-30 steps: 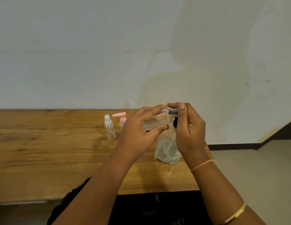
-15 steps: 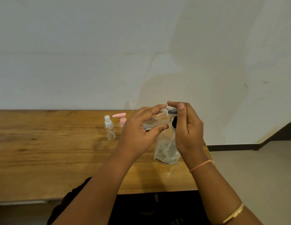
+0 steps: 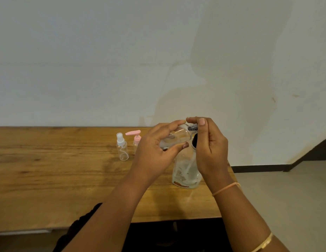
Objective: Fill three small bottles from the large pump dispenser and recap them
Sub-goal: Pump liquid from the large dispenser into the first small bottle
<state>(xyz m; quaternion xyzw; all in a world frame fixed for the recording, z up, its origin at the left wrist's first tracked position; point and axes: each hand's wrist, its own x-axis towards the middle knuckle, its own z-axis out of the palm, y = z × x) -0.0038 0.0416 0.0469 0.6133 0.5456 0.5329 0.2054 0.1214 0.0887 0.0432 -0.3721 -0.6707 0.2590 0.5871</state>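
My left hand (image 3: 154, 151) grips a small clear bottle (image 3: 176, 137), tilted with its neck pointing right. At that neck my right hand (image 3: 209, 148) pinches a dark cap (image 3: 192, 127) between thumb and forefinger. Below both hands the large clear pump dispenser (image 3: 185, 171) stands on the wooden table (image 3: 49, 175), its dark pump head mostly hidden behind my right hand. Two more small bottles stand behind to the left: one with a white spray cap (image 3: 122, 148) and one with a pink pump top (image 3: 135, 138), partly hidden by my left hand.
The table's right edge lies just past the dispenser, with floor beyond it. A pale wall rises directly behind the table. Dark clothing shows below the table's front edge.
Hardly anything differs; both hands stay at the small bottle's neck, with only a slight shift of the right fingers on the cap.
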